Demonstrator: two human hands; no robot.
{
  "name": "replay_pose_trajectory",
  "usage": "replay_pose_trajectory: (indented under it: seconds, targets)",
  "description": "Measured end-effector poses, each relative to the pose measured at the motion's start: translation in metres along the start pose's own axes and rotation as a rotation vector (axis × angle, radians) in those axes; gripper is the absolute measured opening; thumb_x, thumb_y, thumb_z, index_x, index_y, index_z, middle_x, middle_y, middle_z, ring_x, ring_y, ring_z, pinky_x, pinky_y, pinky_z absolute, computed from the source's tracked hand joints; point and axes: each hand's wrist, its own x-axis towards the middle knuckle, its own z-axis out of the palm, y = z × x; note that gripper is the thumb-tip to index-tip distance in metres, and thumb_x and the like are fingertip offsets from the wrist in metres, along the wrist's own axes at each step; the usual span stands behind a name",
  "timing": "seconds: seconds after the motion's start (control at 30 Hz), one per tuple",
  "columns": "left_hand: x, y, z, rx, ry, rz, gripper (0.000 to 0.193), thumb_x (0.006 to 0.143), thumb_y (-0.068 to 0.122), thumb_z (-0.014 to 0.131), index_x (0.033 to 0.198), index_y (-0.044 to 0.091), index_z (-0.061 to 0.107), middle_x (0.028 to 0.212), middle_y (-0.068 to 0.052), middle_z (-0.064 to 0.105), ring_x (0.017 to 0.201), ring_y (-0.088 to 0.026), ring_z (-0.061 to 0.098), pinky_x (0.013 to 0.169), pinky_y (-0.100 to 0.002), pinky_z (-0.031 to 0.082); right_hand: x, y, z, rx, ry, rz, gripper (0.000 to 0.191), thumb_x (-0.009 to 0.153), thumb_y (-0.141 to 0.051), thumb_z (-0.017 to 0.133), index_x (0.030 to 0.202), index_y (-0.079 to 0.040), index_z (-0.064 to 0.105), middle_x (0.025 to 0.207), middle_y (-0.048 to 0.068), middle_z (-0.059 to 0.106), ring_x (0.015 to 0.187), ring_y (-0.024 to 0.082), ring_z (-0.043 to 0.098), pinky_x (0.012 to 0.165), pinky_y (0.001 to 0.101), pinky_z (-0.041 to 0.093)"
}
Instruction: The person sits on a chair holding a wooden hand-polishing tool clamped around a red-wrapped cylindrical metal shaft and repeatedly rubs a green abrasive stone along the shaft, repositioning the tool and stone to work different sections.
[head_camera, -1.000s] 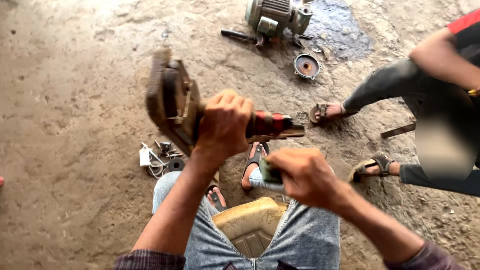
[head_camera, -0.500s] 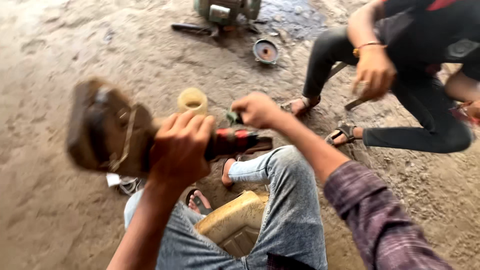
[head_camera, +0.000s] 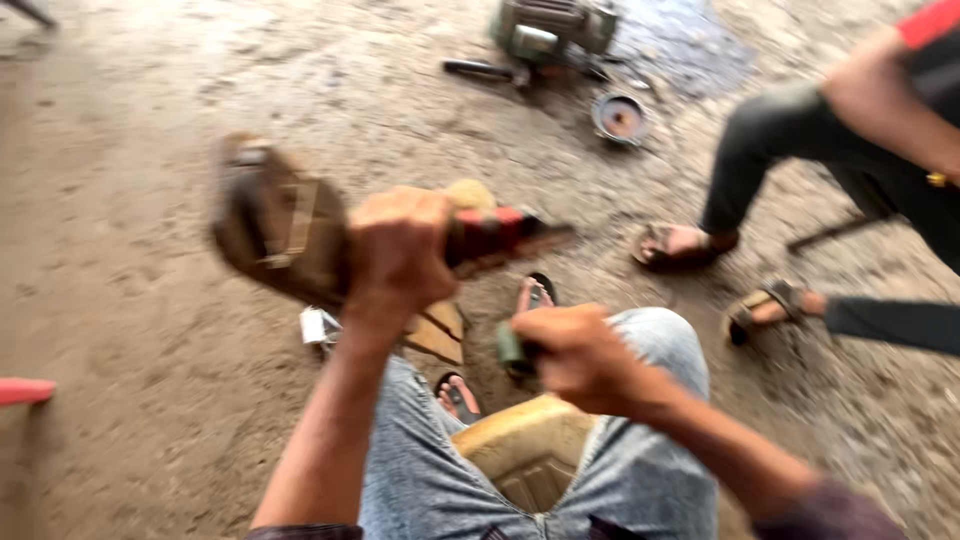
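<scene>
My left hand (head_camera: 395, 255) grips the middle of a rusty brown metal part (head_camera: 275, 235) with a red section (head_camera: 490, 232) on its shaft, held level above my knees. My right hand (head_camera: 580, 355) is closed on a small greenish tool (head_camera: 512, 350), just right of and below the part. I sit on a low tan stool (head_camera: 525, 450) in light jeans, with my sandalled feet on the dirt floor. The picture is blurred by motion.
Another person (head_camera: 850, 160) crouches at the right in dark trousers and sandals. An electric motor (head_camera: 550, 28) and a round metal cap (head_camera: 620, 118) lie at the top. Small white bits (head_camera: 320, 325) lie near my left knee. A red object (head_camera: 25, 390) shows at the left edge.
The view has swung about. My left hand moved the part left, then back toward the centre. My right hand reached forward to the shaft, then drew back to my knee with the tool.
</scene>
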Motion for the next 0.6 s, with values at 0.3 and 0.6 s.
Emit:
replay_pose_trajectory:
  seconds: [0.3, 0.6]
  targets:
    - [-0.028, 0.039, 0.019, -0.044, -0.043, 0.236, 0.04, 0.062, 0.009, 0.068, 0.1, -0.001, 0.066, 0.093, -0.015, 0.069, 0.097, -0.035, 0.066, 0.092, -0.045, 0.051, 0.083, 0.064, -0.063, -0.442, 0.115, 0.069, 0.015, 0.087, -0.004, 0.059, 0.091, -0.011, 0.072, 0.081, 0.011, 0.072, 0.064, 0.025, 0.065, 0.055, 0.0437, 0.047]
    - [-0.024, 0.006, 0.013, -0.042, 0.099, 0.127, 0.036, 0.061, 0.011, 0.071, 0.095, 0.001, 0.065, 0.091, -0.015, 0.069, 0.093, -0.033, 0.067, 0.086, -0.042, 0.05, 0.009, 0.072, 0.058, -0.453, -0.154, 0.136, 0.008, 0.077, -0.01, 0.064, 0.084, -0.013, 0.067, 0.074, 0.015, 0.068, 0.067, 0.038, 0.067, 0.055, 0.049, 0.049]
